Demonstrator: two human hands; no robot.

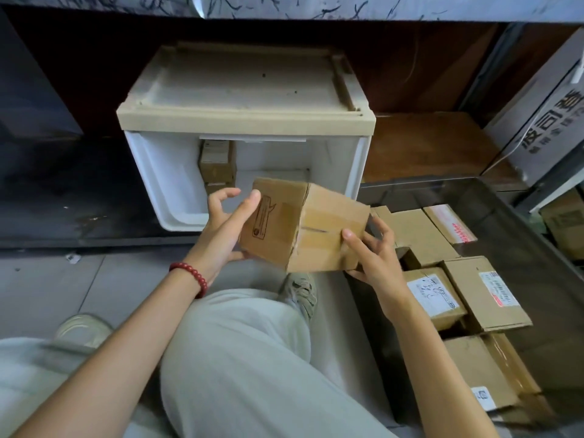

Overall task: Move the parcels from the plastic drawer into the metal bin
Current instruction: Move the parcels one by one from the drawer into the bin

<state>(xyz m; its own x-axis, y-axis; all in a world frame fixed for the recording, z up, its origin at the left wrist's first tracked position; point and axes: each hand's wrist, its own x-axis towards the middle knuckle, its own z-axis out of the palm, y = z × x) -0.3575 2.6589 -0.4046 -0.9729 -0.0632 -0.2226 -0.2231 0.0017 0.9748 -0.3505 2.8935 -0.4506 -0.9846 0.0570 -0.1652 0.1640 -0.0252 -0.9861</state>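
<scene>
A brown cardboard parcel [303, 226] is held in the air between both hands, in front of the white plastic drawer [164, 181]. My left hand [226, 227] holds its left end, thumb on the top edge and fingers underneath. My right hand [371, 252] grips its right end, thumb on the taped front face. Another parcel [217, 162] stands inside the drawer at the back. The metal bin [493, 200] lies to the right and holds several parcels [480, 292], some with white labels.
The drawer sits in a beige-topped plastic cabinet [246, 118] on a dark ledge. My knees in pale trousers [240, 358] fill the foreground, a shoe [300, 290] just under the parcel. Large printed cartons [543, 121] stand at the far right.
</scene>
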